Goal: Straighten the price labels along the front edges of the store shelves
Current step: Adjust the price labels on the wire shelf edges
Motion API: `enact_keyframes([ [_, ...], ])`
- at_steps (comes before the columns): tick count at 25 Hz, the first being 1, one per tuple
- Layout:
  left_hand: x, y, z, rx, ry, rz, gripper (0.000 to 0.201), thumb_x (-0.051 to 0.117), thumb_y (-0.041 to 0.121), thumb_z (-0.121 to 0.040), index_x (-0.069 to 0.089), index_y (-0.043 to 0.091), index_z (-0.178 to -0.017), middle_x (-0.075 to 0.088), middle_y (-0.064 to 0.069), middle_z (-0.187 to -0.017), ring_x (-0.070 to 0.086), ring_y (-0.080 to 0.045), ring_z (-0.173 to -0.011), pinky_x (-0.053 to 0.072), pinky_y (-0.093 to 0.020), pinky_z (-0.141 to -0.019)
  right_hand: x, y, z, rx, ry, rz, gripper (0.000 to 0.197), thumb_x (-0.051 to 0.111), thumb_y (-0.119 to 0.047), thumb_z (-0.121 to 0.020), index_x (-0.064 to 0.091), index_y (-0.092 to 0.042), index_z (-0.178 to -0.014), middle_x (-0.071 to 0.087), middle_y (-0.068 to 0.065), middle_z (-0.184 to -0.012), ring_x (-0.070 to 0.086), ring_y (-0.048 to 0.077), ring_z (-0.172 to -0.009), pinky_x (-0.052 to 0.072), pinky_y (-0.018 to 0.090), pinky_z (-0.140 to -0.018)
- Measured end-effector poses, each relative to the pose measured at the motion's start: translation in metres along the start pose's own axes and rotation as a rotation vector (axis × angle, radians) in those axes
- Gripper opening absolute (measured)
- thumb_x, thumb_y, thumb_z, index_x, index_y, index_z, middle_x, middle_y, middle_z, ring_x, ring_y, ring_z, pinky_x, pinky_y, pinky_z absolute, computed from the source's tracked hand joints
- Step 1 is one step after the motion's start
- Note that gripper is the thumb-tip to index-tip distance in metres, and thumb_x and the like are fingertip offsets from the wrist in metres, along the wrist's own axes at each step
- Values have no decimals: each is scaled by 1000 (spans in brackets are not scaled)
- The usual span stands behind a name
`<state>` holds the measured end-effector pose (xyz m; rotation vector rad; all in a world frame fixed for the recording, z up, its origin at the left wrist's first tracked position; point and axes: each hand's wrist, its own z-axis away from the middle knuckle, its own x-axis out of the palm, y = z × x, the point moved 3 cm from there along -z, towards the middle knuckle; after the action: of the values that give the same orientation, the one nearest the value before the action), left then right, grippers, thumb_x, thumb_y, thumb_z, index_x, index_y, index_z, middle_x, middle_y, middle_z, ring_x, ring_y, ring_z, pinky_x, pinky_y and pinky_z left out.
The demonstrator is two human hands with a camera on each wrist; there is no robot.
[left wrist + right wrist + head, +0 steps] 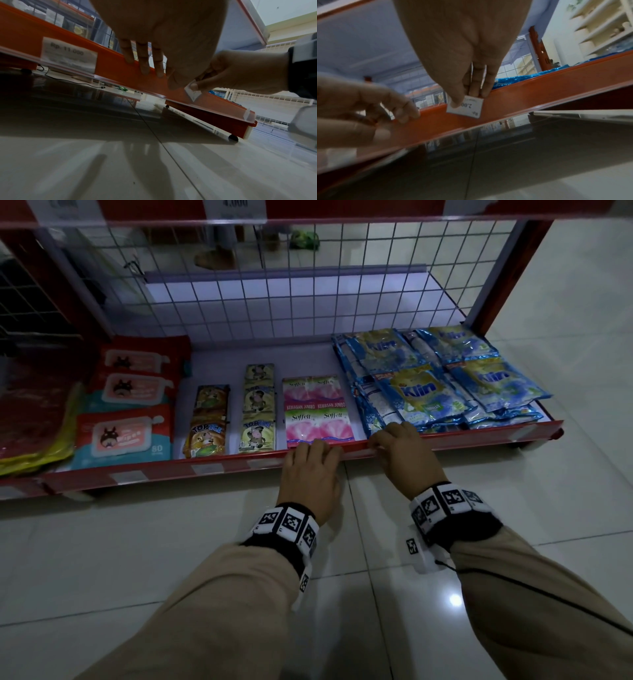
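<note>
The price label, tilted against the red shelf edge, sits pinched between the right hand's thumb and fingertips; just beside them, the left hand's straight fingers press that edge.

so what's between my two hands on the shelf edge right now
Only bare red shelf edge. The right wrist view shows it between the left hand fingers and the label pinched by the right hand.
</note>
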<state>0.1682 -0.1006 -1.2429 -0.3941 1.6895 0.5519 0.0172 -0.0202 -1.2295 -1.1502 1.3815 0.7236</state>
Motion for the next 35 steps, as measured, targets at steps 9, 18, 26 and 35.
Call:
enact_keyframes([
  [9, -10, -23, -5, -62, 88, 525, 33, 43, 35, -98, 57, 15, -120, 63, -6, -111, 53, -24, -106, 43, -36, -90, 2, -16, -1, 341, 132, -1123, 25, 68, 6, -80, 60, 1, -103, 63, 12, -89, 62, 15, -75, 53, 20, -71],
  [18, -8, -25, -10, -66, 21, 387, 23, 46, 28, -98, 59, 10, -104, 59, -7, -99, 49, -26, -95, 36, -34, -80, 6, -30, 1, 133, 88, -806, 14, 64, -5, -87, 63, -8, -100, 65, 0, -86, 61, 5, -76, 46, 9, -69],
  [26, -18, -31, 5, -22, -5, 74, 18, 48, 18, -92, 52, 14, -109, 50, -4, -110, 46, -22, -103, 38, -29, -74, 9, -31, -3, 111, 253, -545, 10, 58, -10, -90, 66, -11, -96, 65, 6, -91, 55, 24, -90, 45, 34, -78],
  [35, -19, -45, 2, -38, -53, 212, 44, 45, 2, -88, 46, 16, -129, 48, -8, -115, 41, -27, -106, 36, -32, -83, 25, -52, -11, -12, 229, -361, 14, 61, -10, -87, 69, -14, -98, 62, 7, -95, 50, 29, -90, 41, 40, -78],
])
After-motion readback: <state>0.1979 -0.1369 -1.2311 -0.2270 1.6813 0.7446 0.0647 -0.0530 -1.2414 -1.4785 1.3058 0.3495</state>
